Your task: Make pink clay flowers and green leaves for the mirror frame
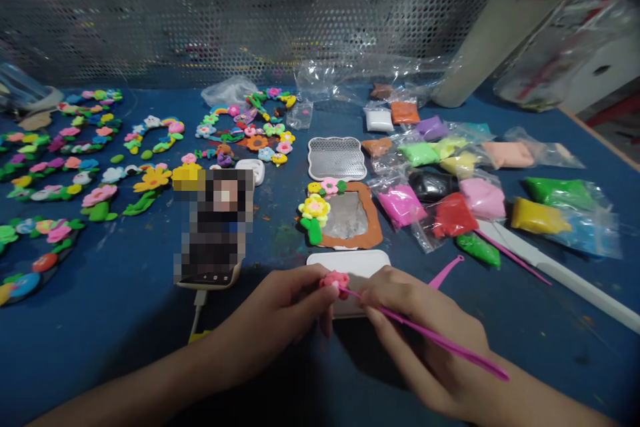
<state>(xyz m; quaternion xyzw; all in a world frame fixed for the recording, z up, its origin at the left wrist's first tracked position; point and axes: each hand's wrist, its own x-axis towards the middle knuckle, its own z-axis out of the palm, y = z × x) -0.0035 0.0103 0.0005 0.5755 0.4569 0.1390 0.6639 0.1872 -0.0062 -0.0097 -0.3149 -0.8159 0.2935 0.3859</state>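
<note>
The left hand (295,303) has a narrow grip, thumb and fingers pinching a small coral-pink clay piece (335,277). The right hand (425,320) grips a thin pink stick (450,341), its tip at the clay piece. Both hands are above a white panel (353,259) with rounded corners, so the clay piece is over its middle part.

Just beyond the panel lies a brown frame (374,217) around a dull silver centre, with a yellow flower (315,207) on its left side. Behind it is a silver mirror (337,160) with a wavy rim. To the left lies a phone (215,267), partly blurred out, and farther left are many colourful clay decorations (153,180). To the right, bags of clay (455,215) cover part of the blue bench (280,360). A pale bottle (480,47) leans in the picture at the far right, near a perforated metal panel (200,13).
</note>
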